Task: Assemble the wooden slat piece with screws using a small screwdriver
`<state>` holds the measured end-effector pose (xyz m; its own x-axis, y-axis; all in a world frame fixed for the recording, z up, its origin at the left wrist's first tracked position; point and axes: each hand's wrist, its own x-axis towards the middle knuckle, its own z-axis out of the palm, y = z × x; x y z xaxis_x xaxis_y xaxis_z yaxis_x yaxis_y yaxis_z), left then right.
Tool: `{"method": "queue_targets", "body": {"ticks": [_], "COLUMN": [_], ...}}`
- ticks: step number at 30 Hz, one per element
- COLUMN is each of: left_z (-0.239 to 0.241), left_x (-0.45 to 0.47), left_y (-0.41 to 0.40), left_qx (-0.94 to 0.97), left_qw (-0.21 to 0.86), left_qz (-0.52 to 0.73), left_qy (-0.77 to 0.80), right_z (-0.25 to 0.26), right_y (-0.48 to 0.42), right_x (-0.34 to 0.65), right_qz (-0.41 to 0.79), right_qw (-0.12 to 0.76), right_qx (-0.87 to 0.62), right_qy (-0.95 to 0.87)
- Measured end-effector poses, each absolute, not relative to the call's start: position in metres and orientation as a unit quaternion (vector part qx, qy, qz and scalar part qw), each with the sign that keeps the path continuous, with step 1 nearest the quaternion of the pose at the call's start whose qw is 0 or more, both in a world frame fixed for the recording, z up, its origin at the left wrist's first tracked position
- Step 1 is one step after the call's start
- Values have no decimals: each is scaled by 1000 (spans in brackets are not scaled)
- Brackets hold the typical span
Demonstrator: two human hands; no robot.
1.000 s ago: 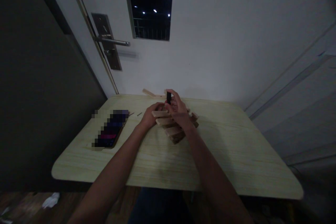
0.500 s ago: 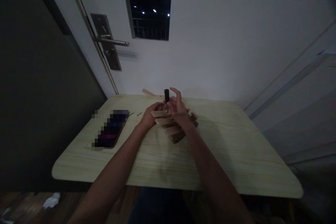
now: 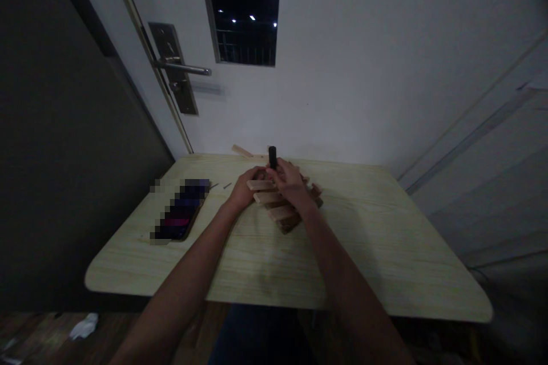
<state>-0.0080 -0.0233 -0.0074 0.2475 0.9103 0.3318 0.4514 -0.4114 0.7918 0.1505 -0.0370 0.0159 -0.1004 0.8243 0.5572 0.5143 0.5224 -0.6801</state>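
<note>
A screwdriver [image 3: 273,157] with a black handle stands nearly upright over a slatted wooden piece [image 3: 274,199]. My right hand [image 3: 291,182] is closed around the lower part of the screwdriver, its fingers hiding the shaft and tip. At the far left end of the slats, my left hand [image 3: 246,187] is wrapped on the wooden piece and steadies it. The slats lie side by side at a slant, with darker wood showing below them. Several of them are partly covered by my right hand and wrist.
A phone [image 3: 182,211] lies on the left of the pale wooden table [image 3: 377,251]. Two small screws [image 3: 227,186] rest between it and my left hand. Loose wooden strips [image 3: 242,151] lie at the back edge, against the white door [image 3: 363,68] with its metal handle [image 3: 184,68].
The raised fingers of my right hand have come down and closed round the screwdriver. My left hand and the wooden piece stay in place.
</note>
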Motion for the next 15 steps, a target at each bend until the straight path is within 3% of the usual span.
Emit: {"method": "queue_targets", "body": {"ticks": [15], "left_z": [-3], "left_x": [-8], "left_y": [-28], "left_qx": [731], "left_qw": [292], "left_qz": [402], "left_qy": [467], "right_z": [19], "right_y": [-43], "right_x": [151], "right_qz": [201], "right_qw": [502], "right_qx": [-430], "right_qy": [-723]}}
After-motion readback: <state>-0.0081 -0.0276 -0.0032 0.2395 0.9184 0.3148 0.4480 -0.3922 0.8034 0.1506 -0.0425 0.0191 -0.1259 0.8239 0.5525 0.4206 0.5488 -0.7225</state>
